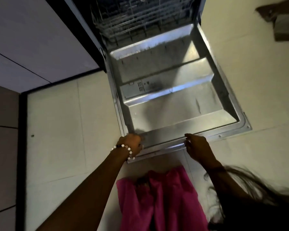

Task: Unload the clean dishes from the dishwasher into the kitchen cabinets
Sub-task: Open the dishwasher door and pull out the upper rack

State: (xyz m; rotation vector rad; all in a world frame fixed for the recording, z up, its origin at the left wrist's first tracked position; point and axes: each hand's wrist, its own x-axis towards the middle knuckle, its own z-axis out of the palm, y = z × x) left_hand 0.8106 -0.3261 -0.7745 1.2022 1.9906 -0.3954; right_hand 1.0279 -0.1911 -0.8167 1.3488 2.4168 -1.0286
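While she bends over the open dishwasher, a person in a pink garment point(157, 197) has both hands at the front lip of the lowered door point(165, 97). Her left hand point(132, 145), one beaded bracelet point(125, 147) at the wrist, grips the lip near its left corner, fingers curled over the edge. Her right hand point(197, 147) hangs just at the same lip, farther right, fingers loosely bent and holding nothing; whether they touch the metal cannot be told through the blur.

Beyond the hands, the door lies flat above the pale floor point(57, 130), its steel inner panel bare, with one detergent compartment point(137, 87) set toward the left side. Past the hinge, one wire rack point(132, 19) shows inside the dark tub. Its tines look bare, and no plate, cup or utensil can be made out, though the interior is dim and partly cut off at the top of the view. Dishes, if any remain, would be in that rack or above it, out of sight.

Judged from this, the unloading is either about to start or nearly finished: the door is fully down, nothing is in either hand, and no dish is on its way. One white cabinet front point(32, 39) flanks the machine on the left; no open cabinet is in view.
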